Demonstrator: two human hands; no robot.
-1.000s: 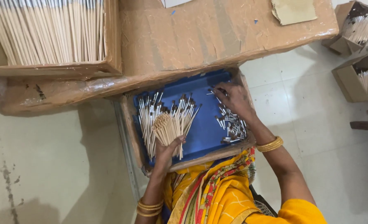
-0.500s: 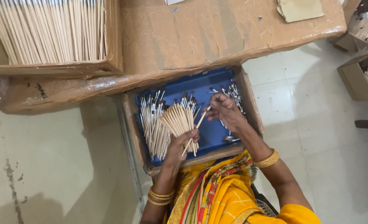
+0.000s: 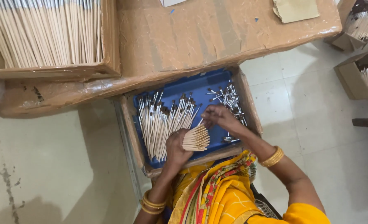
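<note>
A person in a yellow dress sits with a tray on the lap, and both hands are over it. The left hand is closed tight around a bundle of thin wooden sticks. The sticks fan out from the fist toward the right, so you see their light ends all in a row. The right hand is just beside the tips of the bundle, with its fingers curled and pinched together at one thin stick (the stick is so small that I cannot tell how firmly it is held). That stick sits between the right hand and the top of the bundle.

The blue tray has cardboard walls. Inside it, on the left, lies a big heap of brushes with dark tips, all pointing about the same way. On the right side, behind the right hand, lies a smaller pile of short metal pieces.

Gold bangles shine on the right wrist, and more are on the left wrist.

Above the tray is a table wrapped in brown paper. On it, at the left, a big cardboard box of long pale sticks is full. Two small boxes stand on the floor at the right.
</note>
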